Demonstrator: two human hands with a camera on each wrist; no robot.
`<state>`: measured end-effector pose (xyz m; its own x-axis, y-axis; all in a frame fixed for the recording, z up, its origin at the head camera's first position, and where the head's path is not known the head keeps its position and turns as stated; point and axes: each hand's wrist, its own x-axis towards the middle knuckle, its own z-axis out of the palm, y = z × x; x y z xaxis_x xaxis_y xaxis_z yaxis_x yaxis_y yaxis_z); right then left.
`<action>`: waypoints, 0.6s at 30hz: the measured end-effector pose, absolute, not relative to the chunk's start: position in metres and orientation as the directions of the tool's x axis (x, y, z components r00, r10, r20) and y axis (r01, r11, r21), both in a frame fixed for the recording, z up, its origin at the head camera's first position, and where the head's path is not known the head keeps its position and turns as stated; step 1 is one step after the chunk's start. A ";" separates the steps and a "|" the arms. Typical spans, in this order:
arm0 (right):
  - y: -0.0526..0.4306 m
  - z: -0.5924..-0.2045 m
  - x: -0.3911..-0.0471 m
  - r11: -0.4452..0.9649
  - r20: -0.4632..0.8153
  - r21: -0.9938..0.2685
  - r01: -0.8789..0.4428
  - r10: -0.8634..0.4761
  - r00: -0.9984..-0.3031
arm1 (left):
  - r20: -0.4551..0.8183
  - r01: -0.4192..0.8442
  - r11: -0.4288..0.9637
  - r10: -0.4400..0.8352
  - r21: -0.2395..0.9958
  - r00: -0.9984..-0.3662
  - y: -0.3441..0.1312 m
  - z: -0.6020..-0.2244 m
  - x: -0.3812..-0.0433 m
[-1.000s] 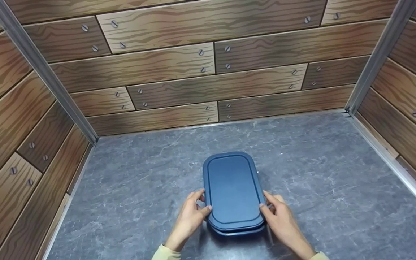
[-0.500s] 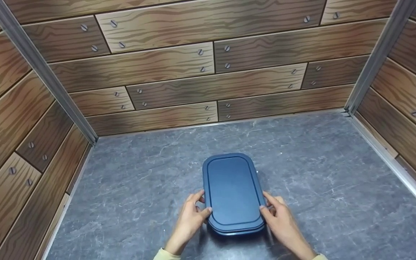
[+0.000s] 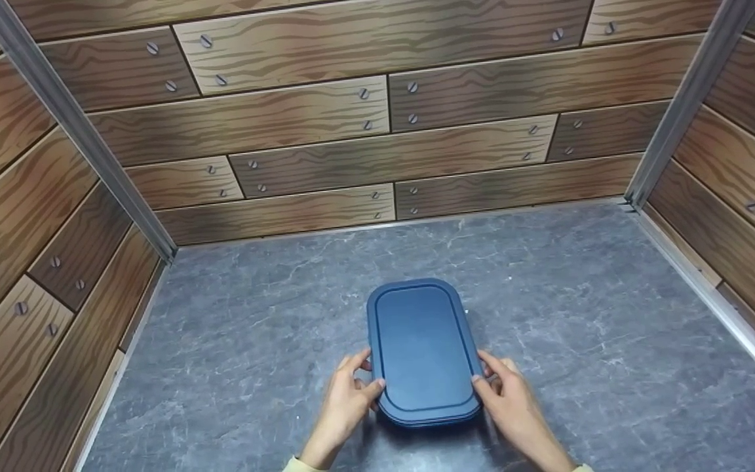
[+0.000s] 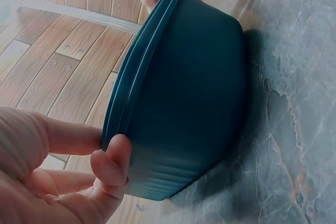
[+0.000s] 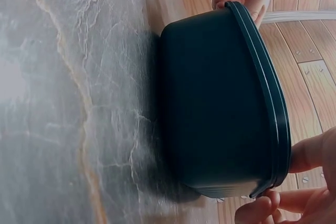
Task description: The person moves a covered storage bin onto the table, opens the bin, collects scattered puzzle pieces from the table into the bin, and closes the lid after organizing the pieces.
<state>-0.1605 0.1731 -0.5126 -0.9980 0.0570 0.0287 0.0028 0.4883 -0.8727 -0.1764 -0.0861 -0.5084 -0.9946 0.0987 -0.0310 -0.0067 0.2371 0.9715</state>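
Observation:
A blue rectangular lid [image 3: 425, 347] with rounded corners lies level over a deep food container, its long side pointing away from me. The container's dark, tapering wall [image 4: 194, 82] shows in both wrist views, ribbed on its side, with its base on the surface. My left hand [image 3: 350, 398] pinches the lid's left edge near the front corner, thumb on top and fingers at the rim. On the opposite edge, my right hand [image 3: 512, 401] grips in the same way. Lid and rim meet closely in the right wrist view [image 5: 265, 98]. The container's inside is hidden.
Around the container spreads a grey marble-patterned tabletop [image 3: 253, 328]. Wood-plank-patterned walls [image 3: 312, 144] enclose it at the back and both sides, with metal strips [image 3: 672, 118] at the corners.
The near end of the lid has come down onto the container's rim, and the gap visible there earlier has closed. Both hands have kept nearly the same place and hold.

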 end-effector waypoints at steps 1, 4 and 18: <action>0.173 -0.513 -0.160 0.487 0.029 -0.874 0.003 0.057 -0.998 | -0.035 -0.011 0.235 0.100 0.972 -0.994 -0.086 -0.508 -0.176; 0.174 -0.514 -0.158 0.482 0.027 -0.876 0.004 0.058 -0.998 | -0.043 -0.020 0.220 0.099 0.975 -0.994 -0.086 -0.509 -0.174; 0.175 -0.515 -0.156 0.473 -0.022 -0.880 0.044 0.053 -0.998 | -0.033 -0.010 0.283 0.076 0.959 -0.997 -0.082 -0.513 -0.172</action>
